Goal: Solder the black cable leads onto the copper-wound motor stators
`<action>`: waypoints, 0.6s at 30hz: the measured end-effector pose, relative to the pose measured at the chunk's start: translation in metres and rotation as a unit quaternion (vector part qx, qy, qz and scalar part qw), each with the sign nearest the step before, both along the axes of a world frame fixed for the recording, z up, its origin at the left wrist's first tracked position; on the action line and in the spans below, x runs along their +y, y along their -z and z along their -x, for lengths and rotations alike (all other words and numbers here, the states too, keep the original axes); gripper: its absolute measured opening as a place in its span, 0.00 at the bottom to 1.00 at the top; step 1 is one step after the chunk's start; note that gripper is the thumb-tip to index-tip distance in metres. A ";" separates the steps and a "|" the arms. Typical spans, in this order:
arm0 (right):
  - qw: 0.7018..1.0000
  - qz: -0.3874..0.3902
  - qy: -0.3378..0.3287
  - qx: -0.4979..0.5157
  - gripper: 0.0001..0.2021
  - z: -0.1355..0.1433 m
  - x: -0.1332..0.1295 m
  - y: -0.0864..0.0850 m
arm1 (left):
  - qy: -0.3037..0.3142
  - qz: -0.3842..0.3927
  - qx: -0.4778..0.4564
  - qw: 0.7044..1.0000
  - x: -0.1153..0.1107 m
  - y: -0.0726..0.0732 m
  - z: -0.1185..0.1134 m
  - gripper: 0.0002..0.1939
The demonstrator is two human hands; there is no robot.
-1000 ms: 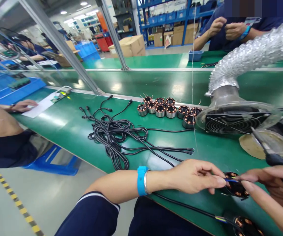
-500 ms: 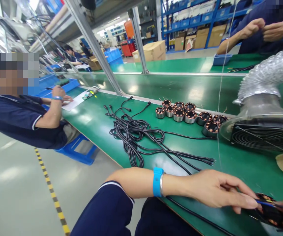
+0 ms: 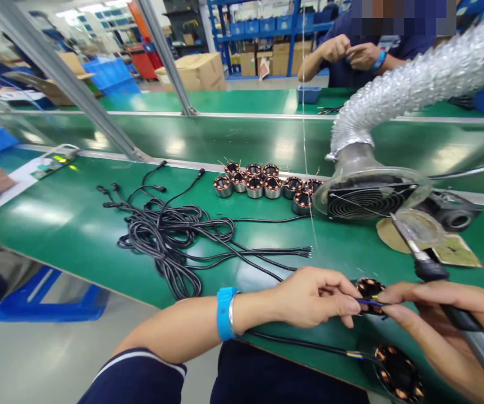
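Note:
My left hand (image 3: 318,297) is closed, its thumb and fingers pinching a thin blue wire (image 3: 368,302). From the other side, the thumb and forefinger of my right hand (image 3: 452,314) pinch the same wire. A soldering iron (image 3: 431,270) also lies in my right hand, its metal tip pointing up and away toward the fan. Just behind the pinched wire is a copper-wound stator (image 3: 369,286), partly hidden by my fingers. Closer to me, a second stator (image 3: 400,373) has a black cable (image 3: 301,341) with coloured wires running to it.
Black cables (image 3: 174,230) lie coiled on the green bench (image 3: 86,224). Several stators (image 3: 255,187) stand in rows behind them. A fume extractor fan (image 3: 372,199) with a silver duct (image 3: 351,118) stands ahead, beside a tan pad (image 3: 456,249). Co-workers' hands show left and across the bench.
My view has turned to the right, so the bench items sit further left. My right hand and the soldering iron now show, where only fingertips were at the edge. Both hands still pinch the wire.

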State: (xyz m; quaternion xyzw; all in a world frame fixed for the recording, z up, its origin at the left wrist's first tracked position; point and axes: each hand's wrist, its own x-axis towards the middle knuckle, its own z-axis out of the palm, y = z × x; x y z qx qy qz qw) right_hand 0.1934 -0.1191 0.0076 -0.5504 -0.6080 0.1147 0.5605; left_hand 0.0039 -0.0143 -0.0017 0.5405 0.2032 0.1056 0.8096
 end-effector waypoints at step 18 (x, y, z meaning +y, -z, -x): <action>0.908 -0.027 0.088 -0.408 0.30 -0.077 0.118 -0.073 | 0.025 -0.108 0.034 0.993 -0.006 -0.006 0.009 0.11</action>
